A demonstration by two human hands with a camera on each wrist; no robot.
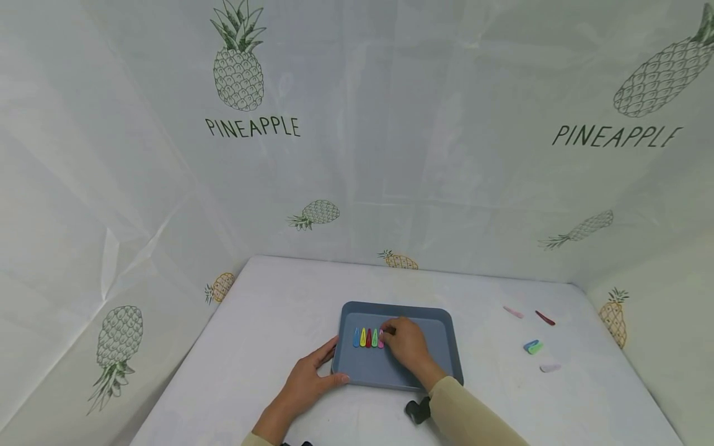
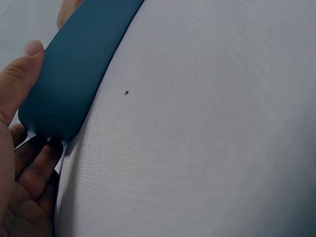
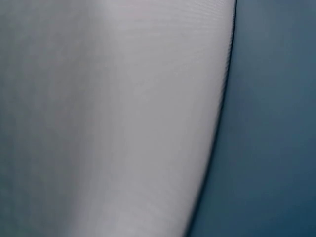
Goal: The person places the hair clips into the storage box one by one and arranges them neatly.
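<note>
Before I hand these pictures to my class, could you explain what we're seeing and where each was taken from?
No robot: a person works bare-handed. The wide picture is from the head, the close ones from the left and right wrists. On the white table lies a blue-grey tray with a row of five hair clips. The left hand holds the tray's near-left corner. The right hand is at the pink clip; whether it grips it is unclear. More clips lie right of the tray.

Clip row [image 1: 369, 338] runs blue, yellow, red, green — pink.
</note>
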